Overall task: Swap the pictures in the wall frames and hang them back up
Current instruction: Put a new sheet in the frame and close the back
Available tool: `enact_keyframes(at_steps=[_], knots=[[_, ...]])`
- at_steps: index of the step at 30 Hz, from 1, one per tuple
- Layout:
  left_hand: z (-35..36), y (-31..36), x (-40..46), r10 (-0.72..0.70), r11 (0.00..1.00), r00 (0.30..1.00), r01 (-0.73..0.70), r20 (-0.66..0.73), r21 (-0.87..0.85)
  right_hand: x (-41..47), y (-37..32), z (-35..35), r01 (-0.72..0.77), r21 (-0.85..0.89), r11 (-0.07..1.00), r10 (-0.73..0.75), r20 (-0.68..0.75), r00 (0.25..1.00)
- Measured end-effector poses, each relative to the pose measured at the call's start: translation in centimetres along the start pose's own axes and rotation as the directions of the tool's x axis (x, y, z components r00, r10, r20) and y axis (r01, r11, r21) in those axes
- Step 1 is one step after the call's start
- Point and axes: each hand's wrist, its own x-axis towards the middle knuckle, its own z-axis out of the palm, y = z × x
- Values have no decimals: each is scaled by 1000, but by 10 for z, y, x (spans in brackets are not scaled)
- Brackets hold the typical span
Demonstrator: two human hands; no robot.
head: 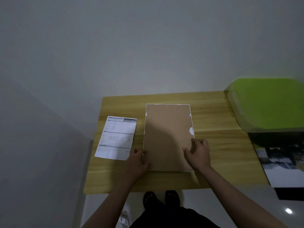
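Nearest the viewer, two dark shoes [162, 197] stand on the pale floor [230, 204] below the front edge of the wooden bench [218, 155]. Both forearms reach forward over that edge. The left hand [137, 159] grips the near left edge of the picture frame [167, 137], its fingers [144, 165] curled around the white rim. The right hand [198, 154] rests on the frame's near right part, thumb and fingers [195, 142] spread apart and lightly bent on the brown backing board; whether they pinch anything there cannot be told. The frame lies flat and face down at the middle of the bench, long side running away from the viewer, with small white tabs [191, 130] showing along its right edge. Just left of the frame, not touching it, lies a printed sheet [116, 137] headed "SPECIFICATION", slightly tilted. At the right end of the bench a dark, blurred photographic print [283, 163] overhangs the front edge. Beyond it, at the far right corner, sits a translucent container with a bright green lid [269, 102]; its contents cannot be made out. A plain grey wall [148, 46] rises behind the bench.
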Motion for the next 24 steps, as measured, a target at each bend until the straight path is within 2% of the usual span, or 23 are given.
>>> enact_keyframes(at_steps=[7, 14, 19, 24], knots=[[-2, -8, 0, 11, 998, 997, -6, 71, -63, -13, 23, -25, 3, 97, 995, -31, 282, 959], [0, -8, -2, 6, 997, 1000, -3, 30, -82, -17, 23, -24, -16, 203, 979, -31, 229, 973], [3, -13, -5, 12, 995, 1000, -13, -12, -96, -22, 21, -17, 1, 216, 976, -50, 221, 974], [4, -13, -5, 4, 995, 1000, -3, 4, -95, -22, 23, -17, 16, 184, 983, -61, 240, 969]])
